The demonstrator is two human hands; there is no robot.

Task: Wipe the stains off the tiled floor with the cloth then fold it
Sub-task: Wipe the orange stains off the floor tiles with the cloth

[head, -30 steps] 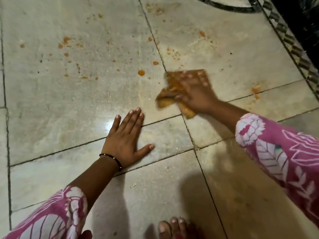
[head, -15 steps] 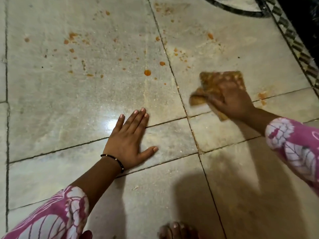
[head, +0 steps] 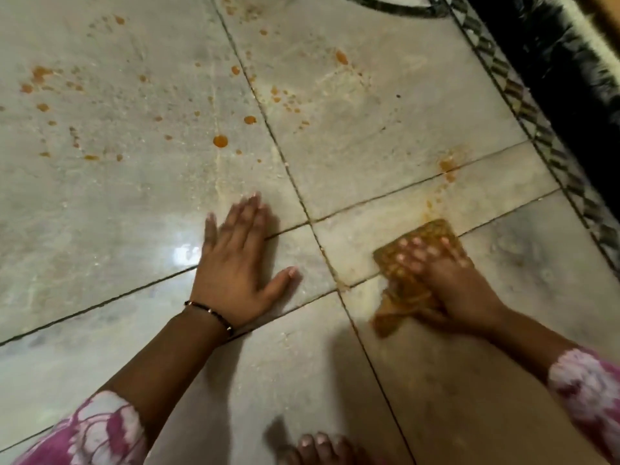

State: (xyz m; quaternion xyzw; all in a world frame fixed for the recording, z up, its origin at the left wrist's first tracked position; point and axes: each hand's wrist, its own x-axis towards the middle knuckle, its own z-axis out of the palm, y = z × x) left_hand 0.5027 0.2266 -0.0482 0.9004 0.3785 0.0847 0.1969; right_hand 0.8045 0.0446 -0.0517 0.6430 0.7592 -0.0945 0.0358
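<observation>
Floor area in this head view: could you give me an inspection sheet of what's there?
Surface: pale tiled floor with dark grout lines, glossy glare near the left hand.
Job's things: brown cloth pressed flat on the floor; orange stains scattered across the far tiles, a smear beyond the cloth.
Clutter: nothing seen.
Hands: left hand flat on the floor, empty; right hand pressing on the cloth.
Cables: nothing seen.
Surroundings: patterned border strip and dark edge at right; toes at the bottom; bracelet on left wrist.
</observation>
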